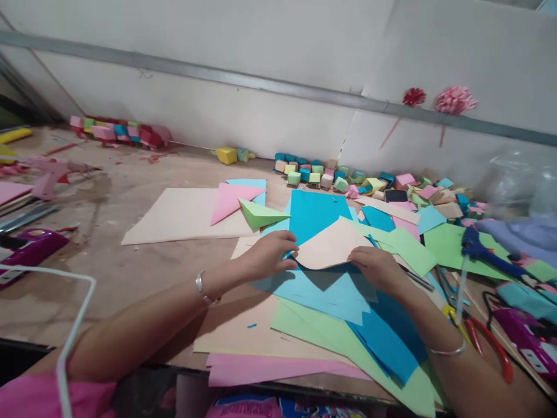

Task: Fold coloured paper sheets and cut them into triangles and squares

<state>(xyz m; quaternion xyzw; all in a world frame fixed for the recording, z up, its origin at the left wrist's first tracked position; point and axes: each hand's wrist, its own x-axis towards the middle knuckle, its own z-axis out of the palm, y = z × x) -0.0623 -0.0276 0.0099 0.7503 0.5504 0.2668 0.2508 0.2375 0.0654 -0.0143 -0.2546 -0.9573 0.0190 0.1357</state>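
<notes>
My left hand [270, 255] and my right hand [378, 268] each pinch a lower corner of a peach paper sheet [331, 245], which is bent upward between them. It rests on a stack of light blue, blue, green and pink paper sheets [331, 313] at the table's front edge. Both hands have their fingers closed on the peach sheet. A bracelet sits on each wrist.
A folded green triangle [257, 213] and a pink triangle [230, 200] lie on a large peach sheet [178, 216]. Several small coloured paper boxes [331, 174] line the wall. A blue glue gun [483, 248], scissors [470, 325] and a purple tool [26, 248] lie at the sides.
</notes>
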